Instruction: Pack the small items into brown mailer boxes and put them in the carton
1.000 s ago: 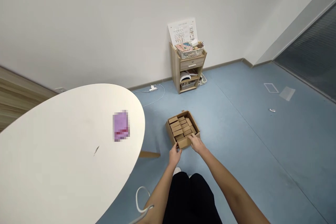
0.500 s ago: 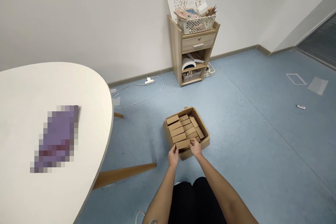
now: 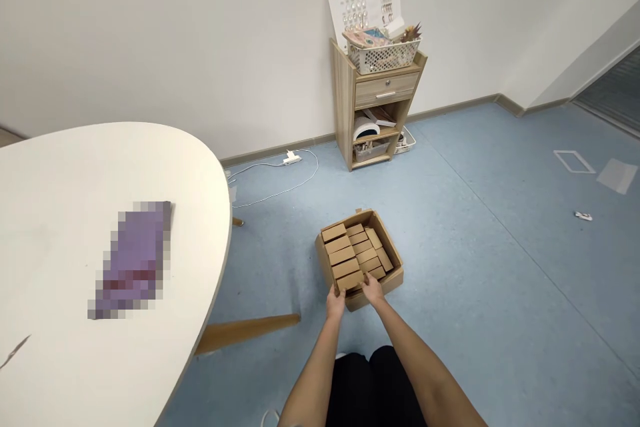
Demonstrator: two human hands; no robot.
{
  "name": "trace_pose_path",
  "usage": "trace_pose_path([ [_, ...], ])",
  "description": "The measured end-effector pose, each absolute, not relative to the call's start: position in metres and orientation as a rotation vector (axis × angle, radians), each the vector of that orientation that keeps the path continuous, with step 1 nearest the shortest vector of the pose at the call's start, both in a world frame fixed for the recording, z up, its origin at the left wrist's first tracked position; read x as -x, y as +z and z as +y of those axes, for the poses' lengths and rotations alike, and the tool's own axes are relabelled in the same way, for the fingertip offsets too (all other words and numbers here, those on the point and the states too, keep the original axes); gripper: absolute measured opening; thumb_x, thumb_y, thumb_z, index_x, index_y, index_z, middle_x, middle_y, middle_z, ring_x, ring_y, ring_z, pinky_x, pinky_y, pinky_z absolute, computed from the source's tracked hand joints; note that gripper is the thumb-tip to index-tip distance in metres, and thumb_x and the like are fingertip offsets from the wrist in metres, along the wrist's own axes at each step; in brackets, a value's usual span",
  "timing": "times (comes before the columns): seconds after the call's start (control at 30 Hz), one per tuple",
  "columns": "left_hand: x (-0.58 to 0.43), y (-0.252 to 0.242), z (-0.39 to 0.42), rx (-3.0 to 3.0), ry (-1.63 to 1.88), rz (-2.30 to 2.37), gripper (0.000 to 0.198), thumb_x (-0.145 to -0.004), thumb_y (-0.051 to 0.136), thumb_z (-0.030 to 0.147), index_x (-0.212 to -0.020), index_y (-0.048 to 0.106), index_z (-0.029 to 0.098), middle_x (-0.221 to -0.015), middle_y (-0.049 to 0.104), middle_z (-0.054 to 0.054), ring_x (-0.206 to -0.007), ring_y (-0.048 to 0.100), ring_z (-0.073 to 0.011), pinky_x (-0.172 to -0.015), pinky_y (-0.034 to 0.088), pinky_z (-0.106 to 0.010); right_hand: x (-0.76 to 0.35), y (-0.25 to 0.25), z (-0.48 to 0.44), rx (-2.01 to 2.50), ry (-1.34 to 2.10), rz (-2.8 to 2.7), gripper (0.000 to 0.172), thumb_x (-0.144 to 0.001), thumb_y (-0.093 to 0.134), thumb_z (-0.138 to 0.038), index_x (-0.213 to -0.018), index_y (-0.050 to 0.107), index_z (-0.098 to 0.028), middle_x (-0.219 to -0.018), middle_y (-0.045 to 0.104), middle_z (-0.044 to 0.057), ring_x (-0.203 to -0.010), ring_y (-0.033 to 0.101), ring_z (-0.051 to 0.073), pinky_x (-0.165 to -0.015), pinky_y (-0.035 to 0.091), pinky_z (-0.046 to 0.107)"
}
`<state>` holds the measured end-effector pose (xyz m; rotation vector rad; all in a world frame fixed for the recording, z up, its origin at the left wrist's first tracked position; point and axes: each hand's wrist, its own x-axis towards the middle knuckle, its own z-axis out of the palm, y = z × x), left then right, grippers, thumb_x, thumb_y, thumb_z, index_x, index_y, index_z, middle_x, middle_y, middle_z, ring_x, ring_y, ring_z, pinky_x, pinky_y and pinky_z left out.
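On the floor ahead of my knees stands an open cardboard box, holding several small brown cardboard boxes laid in rows. The small box nearest me lies at the front left of the big box. My left hand has its fingers closed at the left end of that small box. At its right end, the fingers of my right hand are pinched. Parts of the fingertips are hidden between the small box and the carton's walls.
A white round-edged table with a pixelated purple item is on the left, its wooden leg reaching toward the carton. A wooden cabinet stands by the wall. A white cable and paper lie on the floor.
The view has shifted slightly, moving the scene right and down. Both hands remain at the ends of the nearest small box, which sits about level with its neighbours.
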<state>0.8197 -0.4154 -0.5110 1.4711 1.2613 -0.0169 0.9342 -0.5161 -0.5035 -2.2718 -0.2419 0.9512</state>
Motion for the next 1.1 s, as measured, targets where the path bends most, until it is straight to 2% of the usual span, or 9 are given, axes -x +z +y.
trace_pose_path([
  [0.13,-0.815,-0.487,-0.424,-1.497,-0.136,1.317,0.055,-0.081,0.065,0.026,-0.133,0.052,0.013,-0.132,0.061,-0.017,-0.126,0.055,-0.0273,-0.104,0.044,-0.037,-0.926,-0.488,-0.527,2.348,0.989,-0.274,0.052,-0.075,0.062,-0.026,-0.126,0.058,-0.020,-0.119,0.068,0.012,-0.114,0.063,0.026,-0.096,0.047,0.035],
  [0.23,-0.802,-0.452,-0.434,-1.518,-0.189,1.307,0.052,-0.078,0.066,0.022,-0.128,0.055,0.010,-0.130,0.061,-0.019,-0.123,0.057,-0.0292,-0.102,0.045,-0.038,-0.917,-0.463,-0.539,2.407,0.993,-0.269,0.055,-0.073,0.062,-0.025,-0.127,0.057,-0.018,-0.124,0.065,0.014,-0.119,0.060,0.027,-0.099,0.045,0.036],
  [0.37,-0.776,-0.370,-0.451,-1.548,-0.175,1.241,0.036,-0.074,0.064,0.015,-0.110,0.066,0.011,-0.121,0.066,-0.016,-0.113,0.063,-0.0274,-0.098,0.047,-0.037,-0.902,-0.399,-0.551,2.431,1.042,-0.334,0.046,-0.075,0.058,-0.023,-0.120,0.062,-0.017,-0.123,0.065,0.012,-0.122,0.058,0.025,-0.102,0.043,0.034],
  [0.47,-0.752,-0.295,-0.459,-1.633,-0.098,1.152,0.034,-0.074,0.060,0.012,-0.107,0.068,0.015,-0.116,0.068,-0.011,-0.111,0.063,-0.0239,-0.100,0.045,-0.036,-0.890,-0.333,-0.548,2.399,1.065,-0.432,0.037,-0.075,0.056,-0.020,-0.111,0.066,-0.018,-0.120,0.067,0.012,-0.118,0.060,0.024,-0.100,0.044,0.033],
  [0.6,-0.708,-0.198,-0.458,-1.835,0.046,1.039,0.036,-0.077,0.053,0.016,-0.110,0.066,0.020,-0.113,0.069,-0.008,-0.111,0.063,-0.0229,-0.101,0.046,-0.039,-0.870,-0.240,-0.533,2.249,1.090,-0.631,0.028,-0.076,0.054,-0.019,-0.099,0.069,-0.019,-0.108,0.072,0.009,-0.107,0.066,0.022,-0.092,0.048,0.030],
  [0.73,-0.648,-0.114,-0.450,-1.840,0.277,1.077,0.034,-0.080,0.048,0.022,-0.109,0.067,0.022,-0.106,0.071,-0.006,-0.091,0.068,-0.0193,-0.090,0.052,-0.037,-0.843,-0.160,-0.516,2.074,1.113,-0.848,0.024,-0.075,0.052,-0.021,-0.091,0.069,-0.018,-0.096,0.074,0.010,-0.096,0.069,0.023,-0.086,0.050,0.031],
  [0.83,-0.594,-0.062,-0.442,-1.785,0.452,1.166,0.033,-0.081,0.048,0.029,-0.108,0.067,0.023,-0.106,0.072,-0.007,-0.087,0.069,-0.0195,-0.082,0.055,-0.035,-0.814,-0.114,-0.499,1.975,1.101,-1.017,0.025,-0.075,0.051,-0.024,-0.091,0.069,-0.018,-0.094,0.073,0.010,-0.093,0.069,0.023,-0.084,0.051,0.032],
  [0.97,-0.509,-0.018,-0.432,-1.650,0.677,1.411,0.035,-0.082,0.047,0.037,-0.106,0.068,0.022,-0.104,0.073,-0.008,-0.088,0.070,-0.0211,-0.081,0.056,-0.036,-0.763,-0.066,-0.466,1.819,1.115,-1.293,0.026,-0.077,0.051,-0.029,-0.092,0.069,-0.019,-0.097,0.073,0.010,-0.094,0.068,0.024,-0.086,0.050,0.033],
  [1.1,-0.418,-0.003,-0.430,-1.473,0.831,1.628,0.037,-0.080,0.048,0.042,-0.103,0.068,0.021,-0.099,0.073,-0.007,-0.084,0.070,-0.0209,-0.080,0.056,-0.035,-0.692,-0.031,-0.425,1.717,1.180,-1.556,0.028,-0.078,0.050,-0.030,-0.095,0.070,-0.018,-0.096,0.073,0.009,-0.088,0.067,0.024,-0.083,0.050,0.033],
])
